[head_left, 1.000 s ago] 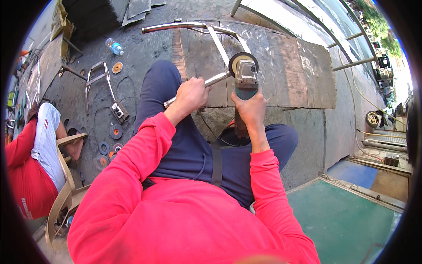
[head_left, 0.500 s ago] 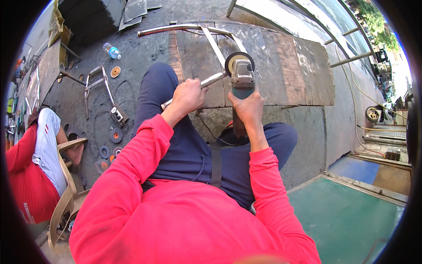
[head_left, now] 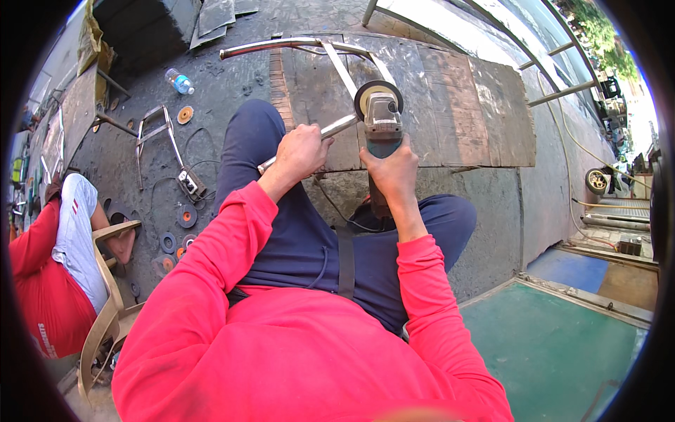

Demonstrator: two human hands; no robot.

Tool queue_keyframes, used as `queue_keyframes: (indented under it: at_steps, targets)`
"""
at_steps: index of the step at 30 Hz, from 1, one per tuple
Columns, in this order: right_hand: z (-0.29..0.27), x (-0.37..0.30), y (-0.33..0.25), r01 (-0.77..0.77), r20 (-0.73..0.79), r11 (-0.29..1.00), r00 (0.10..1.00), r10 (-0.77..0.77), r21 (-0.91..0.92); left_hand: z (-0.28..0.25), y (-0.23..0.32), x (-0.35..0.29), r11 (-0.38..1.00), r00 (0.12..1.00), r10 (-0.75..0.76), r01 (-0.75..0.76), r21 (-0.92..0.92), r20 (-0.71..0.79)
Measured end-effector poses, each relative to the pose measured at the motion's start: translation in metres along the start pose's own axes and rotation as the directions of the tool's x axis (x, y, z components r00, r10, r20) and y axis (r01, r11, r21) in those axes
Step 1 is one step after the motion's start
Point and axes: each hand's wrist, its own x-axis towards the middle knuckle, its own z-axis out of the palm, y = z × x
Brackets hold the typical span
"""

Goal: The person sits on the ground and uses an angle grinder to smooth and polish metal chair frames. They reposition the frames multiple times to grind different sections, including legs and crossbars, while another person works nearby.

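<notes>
My left hand (head_left: 301, 153) is closed round the near tube of a shiny bent metal-tube frame (head_left: 340, 69). This frame rests on a worn wooden board (head_left: 444, 98), its far tube curving out to the left. In my right hand (head_left: 395, 171) is an angle grinder (head_left: 384, 118), gripped by its body with the head facing away from me. The round disc (head_left: 365, 96) on the grinder lies over the joint of the frame's tubes. It hides that joint, so contact cannot be made out. The grinder's rear end hangs above my lap.
On the left floor lie a plastic bottle (head_left: 180, 81), another tube frame (head_left: 156, 128), a second power tool (head_left: 190, 183) and several discs (head_left: 186, 216). A person in a red top (head_left: 53, 302) sits beside a tan chair (head_left: 105, 316). A green panel (head_left: 555, 352) is at lower right.
The grinder and my right hand have shifted slightly left along the frame. My left hand and the frame stay in place.
</notes>
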Motion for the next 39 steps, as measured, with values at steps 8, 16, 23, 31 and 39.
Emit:
queue_keyframes:
  at_steps: [8,16,23,31,39]
  targets:
    - [-0.0014,-0.0002,-0.0018,0.016,-0.040,0.999,0.999,-0.015,0.038,-0.0005,-0.0007,-0.0007,1.000,1.000,0.004,-0.004,-0.001,-0.006]
    - [0.0002,0.0001,-0.0016,-0.003,-0.031,0.999,0.999,0.004,0.051,-0.0008,-0.0011,0.0003,1.000,1.000,0.012,-0.012,0.005,-0.003]
    - [-0.0021,-0.0030,-0.0043,0.037,-0.016,0.999,0.999,-0.038,-0.039,0.0014,-0.0010,-0.0019,1.000,1.000,0.011,-0.011,0.003,-0.015]
    - [-0.0046,0.0018,-0.0064,0.074,-0.022,0.994,0.997,-0.076,-0.074,0.0027,-0.0027,-0.0008,1.000,0.999,0.010,-0.011,-0.027,-0.033]
    - [-0.0017,0.0020,0.0002,0.073,-0.036,0.997,0.997,-0.073,-0.017,0.0014,-0.0031,-0.0002,1.000,0.999,0.021,-0.022,-0.010,-0.028]
